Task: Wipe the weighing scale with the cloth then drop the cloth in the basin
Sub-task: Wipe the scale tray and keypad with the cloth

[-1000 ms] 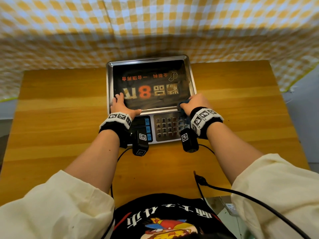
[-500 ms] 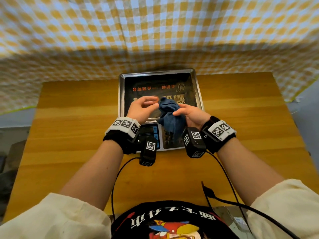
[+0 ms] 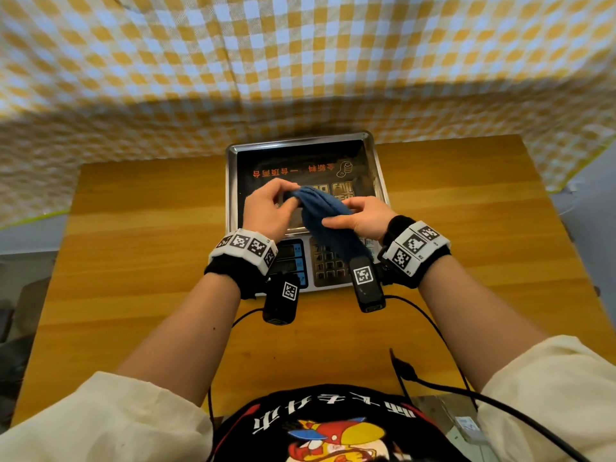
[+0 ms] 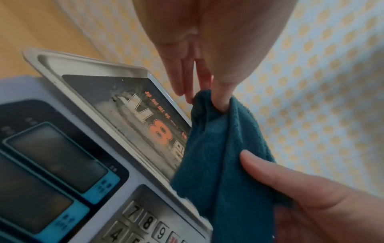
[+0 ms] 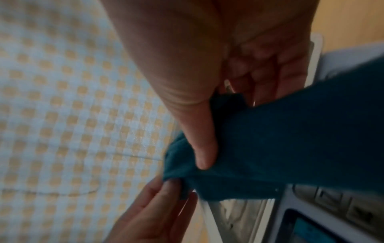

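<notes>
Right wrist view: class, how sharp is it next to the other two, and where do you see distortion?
Right wrist: soft and smeared, cloth edges blurred. Left wrist: sharper, scale print readable, keys legible. Head: sharpest at centre; the wide lens bows the checked backdrop and table edges.

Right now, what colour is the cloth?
Dark teal blue cloth, plain, no pattern; clearest in the left wrist view.

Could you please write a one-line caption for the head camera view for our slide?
Both hands, left hand and right hand, hold a blue cloth above the weighing scale.
</notes>
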